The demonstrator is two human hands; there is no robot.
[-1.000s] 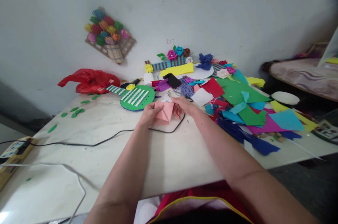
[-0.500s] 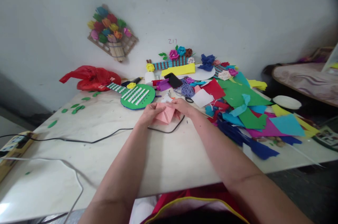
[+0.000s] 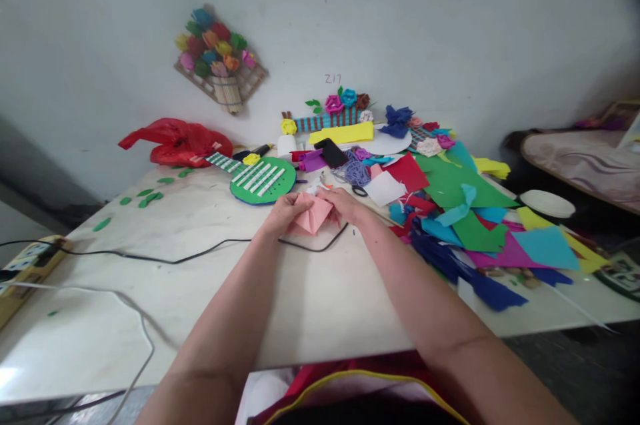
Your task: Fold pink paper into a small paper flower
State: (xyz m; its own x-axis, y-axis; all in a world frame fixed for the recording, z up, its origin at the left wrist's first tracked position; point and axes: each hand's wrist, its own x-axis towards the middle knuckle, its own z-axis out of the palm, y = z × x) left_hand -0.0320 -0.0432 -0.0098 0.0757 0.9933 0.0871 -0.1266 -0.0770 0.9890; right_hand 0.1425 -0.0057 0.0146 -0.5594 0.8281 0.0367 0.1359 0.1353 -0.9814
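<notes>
Between my hands is a folded piece of pink paper (image 3: 314, 215), held a little above the white table (image 3: 300, 305). My left hand (image 3: 285, 209) pinches its left edge, thumb on top. At the upper right edge, my right hand (image 3: 341, 203) grips the same paper with fingers closed. Just behind my left hand lies a green guitar-shaped craft piece (image 3: 255, 193) with white strips and a yellow paper flower (image 3: 251, 159). Scissors (image 3: 359, 190) with dark handles rest right of my right hand, partly covered. A black cable (image 3: 200, 253) runs under my forearms.
Coloured paper sheets and scraps (image 3: 465, 201) are heaped on the right. A phone (image 3: 331, 153) and purple yarn (image 3: 356, 170) lie behind my hands. At the back left sits a red plastic bag (image 3: 180, 141); green paper leaves (image 3: 150, 199) lie before it. A power strip (image 3: 33, 265) stands at the left edge.
The view has shifted slightly, so the background sits a bit further right. Both hands keep hold of the pink paper, which now shows a flatter, more diamond-like face.
</notes>
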